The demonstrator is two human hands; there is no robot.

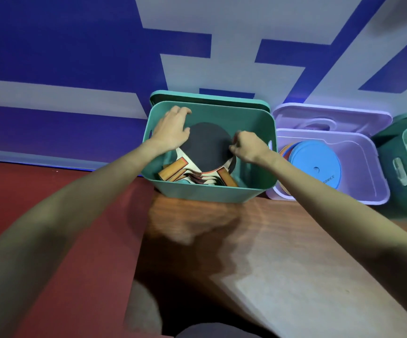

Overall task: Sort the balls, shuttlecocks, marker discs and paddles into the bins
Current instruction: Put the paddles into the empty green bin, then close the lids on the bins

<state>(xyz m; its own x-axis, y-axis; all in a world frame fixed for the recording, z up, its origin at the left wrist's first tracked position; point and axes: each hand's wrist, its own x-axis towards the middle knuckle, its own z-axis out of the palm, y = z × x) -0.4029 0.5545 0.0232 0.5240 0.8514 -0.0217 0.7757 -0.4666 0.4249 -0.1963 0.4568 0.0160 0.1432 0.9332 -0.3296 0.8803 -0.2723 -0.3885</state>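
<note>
1. Paddles [198, 175] lie stacked in the teal bin [212, 192] at the near-left end of the wooden table [270, 240]; their wooden handles point to the near wall of the bin.
2. On top of the stack lies the top paddle [208, 145], black rubber face up, its round blade toward the far wall.
3. At the right edge of this blade is the right hand [248, 146]. Its fingers are curled and seem to pinch the rim, though the fingertips are partly hidden.
4. At the left edge is the left hand [173, 129], fingers spread and lightly bent, the palm resting on or just over the blade. If it presses, I cannot tell.
5. I judge a paddle as light, stiff and flat. The rubber face gives good friction, so it should not slip, and it is not fragile.
6. A handle is the best place to hold; inside the bin, a pinch on the blade edge also serves to shift it.
7. Beside the teal bin, to the right, stands the lilac bin [368, 191] with marker discs [315, 164], a blue one on top.
8. Farther right, a dark green bin [390, 164] holds something white, too blurred to name.
9. Behind the teal bin, its lid [209, 97] leans on the wall.
</note>
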